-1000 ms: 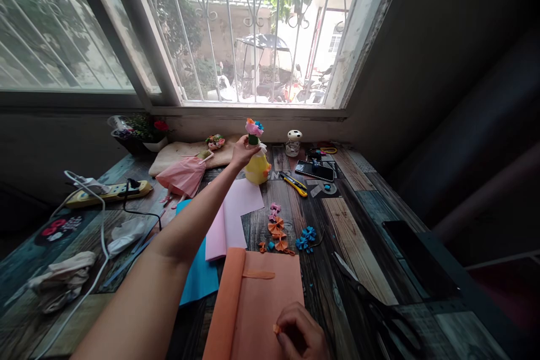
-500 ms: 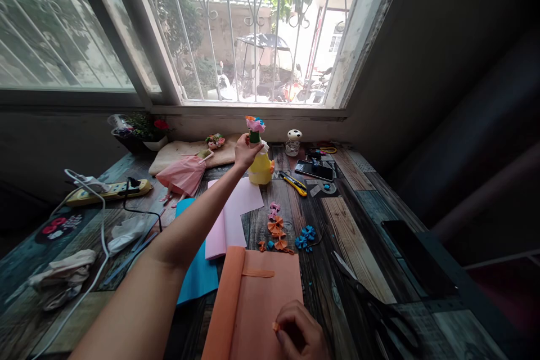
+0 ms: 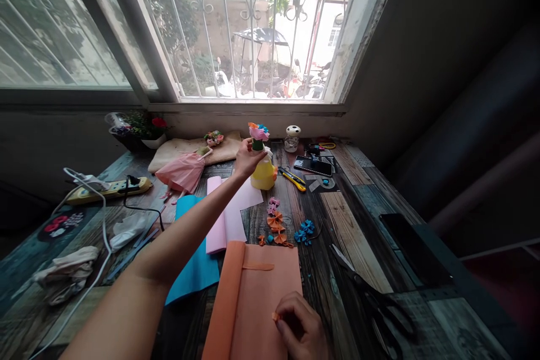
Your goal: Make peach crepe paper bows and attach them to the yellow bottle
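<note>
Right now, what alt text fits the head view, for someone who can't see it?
The left hand holds a flower bunch at a yellow object; the right hand pinches an orange scrap over orange paper. Scissors lie to the right.

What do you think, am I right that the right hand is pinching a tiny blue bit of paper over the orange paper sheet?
Not quite: the tiny bit of paper is orange, not blue, as the head view shows. The right hand is indeed pinching it over the orange paper sheet.
</note>
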`<state>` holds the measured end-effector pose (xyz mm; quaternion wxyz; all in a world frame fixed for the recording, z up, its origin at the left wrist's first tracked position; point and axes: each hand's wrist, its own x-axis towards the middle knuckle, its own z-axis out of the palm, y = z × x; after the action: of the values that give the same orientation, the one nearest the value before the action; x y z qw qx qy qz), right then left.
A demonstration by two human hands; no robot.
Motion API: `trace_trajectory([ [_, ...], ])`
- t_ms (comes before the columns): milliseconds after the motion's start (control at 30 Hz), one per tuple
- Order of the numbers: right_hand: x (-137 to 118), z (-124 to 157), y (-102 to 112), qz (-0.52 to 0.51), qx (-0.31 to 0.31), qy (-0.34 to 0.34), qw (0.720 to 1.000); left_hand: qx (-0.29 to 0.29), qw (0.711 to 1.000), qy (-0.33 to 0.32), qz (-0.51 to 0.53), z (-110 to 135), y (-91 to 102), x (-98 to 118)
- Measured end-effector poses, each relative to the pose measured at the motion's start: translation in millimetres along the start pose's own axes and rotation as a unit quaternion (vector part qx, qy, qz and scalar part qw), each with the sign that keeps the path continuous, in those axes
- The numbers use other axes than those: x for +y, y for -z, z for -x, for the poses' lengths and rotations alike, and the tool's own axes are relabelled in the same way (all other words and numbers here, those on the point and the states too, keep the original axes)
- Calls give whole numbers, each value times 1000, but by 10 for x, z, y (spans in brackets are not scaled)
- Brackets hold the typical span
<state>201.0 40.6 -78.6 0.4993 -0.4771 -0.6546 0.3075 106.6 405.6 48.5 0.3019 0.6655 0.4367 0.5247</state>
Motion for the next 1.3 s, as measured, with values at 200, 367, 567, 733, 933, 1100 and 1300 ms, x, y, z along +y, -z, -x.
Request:
trace_trajectory([
  [200, -74, -68, 11, 4, 30, 28, 999, 9, 1000, 1, -9, 108, -78, 89],
  [367, -109, -83, 11, 2, 28, 26, 999, 5, 1000, -2, -8, 176, -154, 119],
  [567, -70, -47, -21, -13, 49, 14, 999, 8, 1000, -11, -19, 198, -246, 115],
  [733, -134, -54, 27, -14, 11, -21, 1000, -14, 999, -18, -39, 215, -290, 107],
  [933, -235, -72, 65, -20, -2, -69, 997, -26, 998, -22, -49, 229, -326, 98],
  [1100, -255, -71, 72, -21, 1, -85, 996, -20, 999, -15, -43, 262, -323, 86],
  [1300, -293, -82, 90, -18, 7, -83, 996, -25, 999, -20, -40, 342, -181, 162],
])
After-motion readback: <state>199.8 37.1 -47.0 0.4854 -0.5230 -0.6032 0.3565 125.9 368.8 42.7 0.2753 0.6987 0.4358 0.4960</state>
